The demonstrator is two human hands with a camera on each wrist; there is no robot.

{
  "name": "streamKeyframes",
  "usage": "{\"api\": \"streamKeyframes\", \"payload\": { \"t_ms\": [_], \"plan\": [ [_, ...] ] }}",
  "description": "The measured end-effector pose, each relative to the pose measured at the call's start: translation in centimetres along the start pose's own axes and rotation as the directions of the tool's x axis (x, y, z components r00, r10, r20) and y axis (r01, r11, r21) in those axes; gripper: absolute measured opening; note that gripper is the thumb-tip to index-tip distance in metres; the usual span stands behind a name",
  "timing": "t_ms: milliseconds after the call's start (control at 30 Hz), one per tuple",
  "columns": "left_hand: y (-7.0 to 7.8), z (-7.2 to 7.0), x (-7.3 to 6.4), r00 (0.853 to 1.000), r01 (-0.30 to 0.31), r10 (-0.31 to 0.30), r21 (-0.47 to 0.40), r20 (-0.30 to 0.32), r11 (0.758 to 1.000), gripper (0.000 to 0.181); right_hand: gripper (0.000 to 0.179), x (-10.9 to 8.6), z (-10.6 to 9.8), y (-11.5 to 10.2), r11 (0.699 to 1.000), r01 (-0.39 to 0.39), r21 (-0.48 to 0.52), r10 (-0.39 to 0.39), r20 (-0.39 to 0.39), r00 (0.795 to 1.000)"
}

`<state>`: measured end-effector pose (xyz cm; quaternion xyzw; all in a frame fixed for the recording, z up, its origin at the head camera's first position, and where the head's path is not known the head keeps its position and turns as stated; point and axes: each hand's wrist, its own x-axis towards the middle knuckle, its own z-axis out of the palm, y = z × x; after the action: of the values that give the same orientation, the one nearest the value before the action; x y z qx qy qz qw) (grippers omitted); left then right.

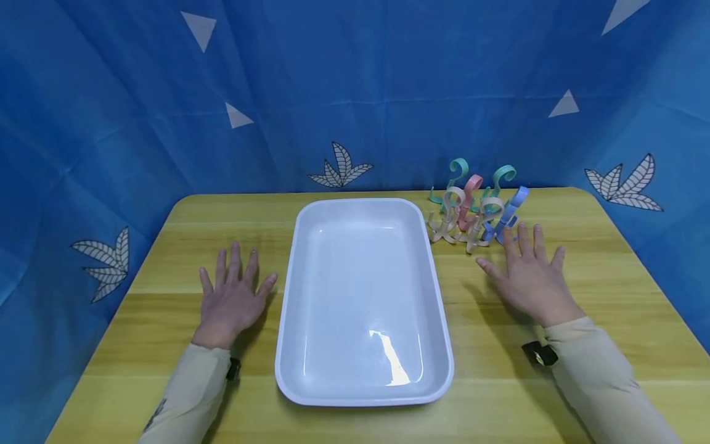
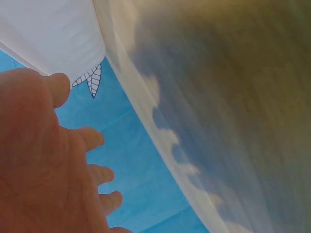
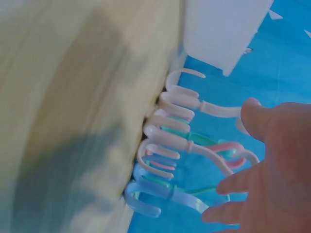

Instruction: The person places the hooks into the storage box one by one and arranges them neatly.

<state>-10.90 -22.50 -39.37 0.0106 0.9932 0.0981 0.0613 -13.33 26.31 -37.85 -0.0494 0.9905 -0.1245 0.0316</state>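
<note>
My left hand (image 1: 232, 306) hovers palm down over the table, left of a white rectangular tray (image 1: 363, 296). Its fingers are spread and straight, holding nothing; the left wrist view shows its shadow apart on the wood. On the tray's other side, my right hand (image 1: 530, 280) is likewise spread and holds nothing. Just beyond its fingertips stands a cluster of several plastic hooks with curled tops and pronged bases: a blue hook (image 1: 506, 216), a pink hook (image 1: 468, 200), beige hooks (image 3: 167, 138) and green hooks (image 1: 501, 176). In the head view the front hooks partly cover those behind.
The light wooden table (image 1: 582, 246) has rounded far corners. A blue cloth (image 1: 383, 86) with triangles and leaf prints hangs behind it and down both sides. Dark wrist devices (image 1: 539, 354) sit at the cuffs of the pale sleeves.
</note>
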Motion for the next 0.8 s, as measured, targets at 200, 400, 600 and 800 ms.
{"api": "streamKeyframes", "payload": {
  "t_ms": [200,400,600,800],
  "plan": [
    [0.1,-0.6,0.2,1.0,-0.022,0.021,-0.093,-0.011,0.995,0.081,0.075,0.3,-2.1,0.7,0.997,0.065,0.028,-0.058,-0.203,0.977],
    [0.5,-1.6,0.2,1.0,-0.001,-0.003,-0.468,-0.007,0.884,0.079,0.047,1.1,-4.0,1.9,0.978,0.077,0.192,-0.006,-0.348,0.937],
    [0.8,-1.5,0.2,0.992,-0.101,0.017,-0.693,-0.127,0.714,0.046,0.038,2.6,-4.7,2.7,0.895,0.167,0.414,0.035,-0.438,0.898],
    [1.4,-1.2,0.3,0.995,-0.095,0.043,-0.833,-0.085,0.545,0.044,0.046,4.6,-4.5,3.4,0.828,0.116,0.548,0.131,-0.392,0.911]
  ]
}}
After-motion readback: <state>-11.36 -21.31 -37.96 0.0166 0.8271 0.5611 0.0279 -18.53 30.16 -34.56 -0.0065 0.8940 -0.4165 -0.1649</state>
